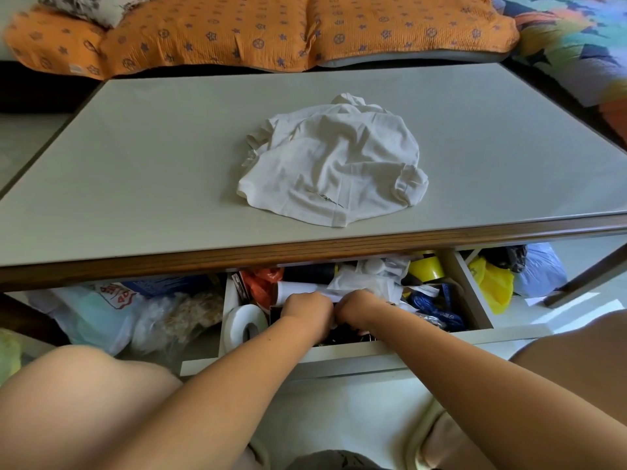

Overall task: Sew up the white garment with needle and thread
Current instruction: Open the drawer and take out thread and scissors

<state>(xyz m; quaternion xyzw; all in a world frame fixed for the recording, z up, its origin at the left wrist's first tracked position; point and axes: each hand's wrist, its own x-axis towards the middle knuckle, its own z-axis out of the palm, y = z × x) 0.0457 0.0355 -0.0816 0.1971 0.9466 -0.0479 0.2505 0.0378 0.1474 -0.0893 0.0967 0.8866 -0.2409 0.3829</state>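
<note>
Head: garment [334,161] on tabletop [135,184], cluttered drawer [346,353]

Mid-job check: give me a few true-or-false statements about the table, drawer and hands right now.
1. The white garment lies crumpled on the table. True.
2. The drawer under the table is shut. False: it is pulled open and full of clutter.
3. A white tape roll lies at the drawer's left end. True.
4. The left hand holds the garment. False: the left hand and right hand are both down in the drawer, apart from the garment.
</note>
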